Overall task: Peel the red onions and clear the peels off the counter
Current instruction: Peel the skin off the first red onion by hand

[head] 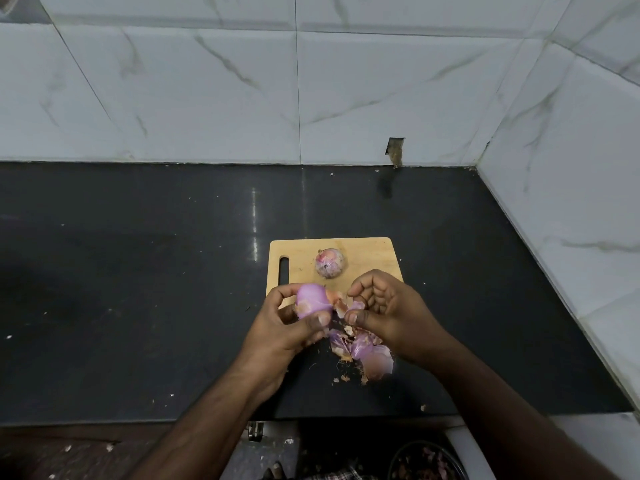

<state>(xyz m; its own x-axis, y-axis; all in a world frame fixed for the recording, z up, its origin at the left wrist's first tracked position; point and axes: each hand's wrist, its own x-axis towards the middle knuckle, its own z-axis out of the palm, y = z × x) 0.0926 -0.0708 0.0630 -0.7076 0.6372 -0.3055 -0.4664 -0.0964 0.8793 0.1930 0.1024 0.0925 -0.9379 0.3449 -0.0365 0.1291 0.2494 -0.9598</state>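
On the black counter (138,289) lies a wooden cutting board (367,252) carrying one unpeeled red onion (330,262). Just in front, the left hand (287,327) grips a half-stripped onion (311,301) while the right hand (384,306) pinches a loose skin strip (349,308). Peeling is mid-step (first onion, apparently): next, I judge, tear that strip free onto the peel pile (363,351).

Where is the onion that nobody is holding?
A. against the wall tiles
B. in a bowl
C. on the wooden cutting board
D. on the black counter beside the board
C: the loose red onion sits on the wooden cutting board, beyond the hands, still wearing its papery skin.
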